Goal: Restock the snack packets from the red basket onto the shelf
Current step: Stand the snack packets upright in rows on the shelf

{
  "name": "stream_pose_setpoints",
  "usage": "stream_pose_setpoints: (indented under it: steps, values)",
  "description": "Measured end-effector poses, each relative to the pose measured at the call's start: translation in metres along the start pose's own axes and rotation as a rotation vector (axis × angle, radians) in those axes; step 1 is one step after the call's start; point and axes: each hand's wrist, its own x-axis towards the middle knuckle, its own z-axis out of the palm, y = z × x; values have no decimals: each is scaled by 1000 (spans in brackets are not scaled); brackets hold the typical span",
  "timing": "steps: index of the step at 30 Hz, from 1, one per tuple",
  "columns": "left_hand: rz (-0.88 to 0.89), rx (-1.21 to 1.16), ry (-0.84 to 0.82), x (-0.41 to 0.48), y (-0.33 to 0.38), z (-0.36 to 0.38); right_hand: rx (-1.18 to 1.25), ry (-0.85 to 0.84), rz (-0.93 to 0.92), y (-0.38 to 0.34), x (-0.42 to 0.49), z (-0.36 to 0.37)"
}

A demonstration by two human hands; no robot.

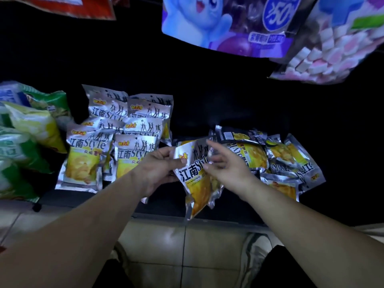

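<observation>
Left hand [161, 169]: grip closed on a silver-and-yellow packet [194, 177], thumb on its front, held just above the shelf [207, 104] edge
Right hand [225, 166]: grip open, fingertips [205, 166] touching the same packet's right edge
Upright stack [116, 138] of matching packets: shelf, left
Loose pile [276, 161] of the same packets: shelf, right, lying flat
Green bags [27, 138]: far left
Red basket: not seen

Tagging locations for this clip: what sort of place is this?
Probably a small shop's snack aisle: rows of identical silver packets on a dark low shelf, hanging sweet bags above, tiled floor.
</observation>
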Motion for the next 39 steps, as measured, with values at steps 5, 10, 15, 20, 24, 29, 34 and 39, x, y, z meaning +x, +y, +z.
stream_pose_setpoints:
  steps: [5,10,15,20,24,29,34,39]
  values:
    - [38,-95,35,-2,-4,0,-116,20,-17,-10,3,32]
    - [23,158,-37,-7,-3,-7,-620,97,-425,-18,14,19]
    - [106,29,107,-13,-2,-11,-275,17,-205,-21,16,16]
    - [121,86,156,-20,-4,-8,-217,104,-127,-11,9,14]
    - [200,220,189,-21,-11,-4,-168,77,-129,-12,9,10]
    - [154,116,213,-13,-8,-4,-355,121,-237,-10,15,12]
    - [145,58,200,-8,-7,4,-396,136,-253,-10,17,9]
    - [179,129,173,-5,-8,14,-225,2,-165,-13,21,9]
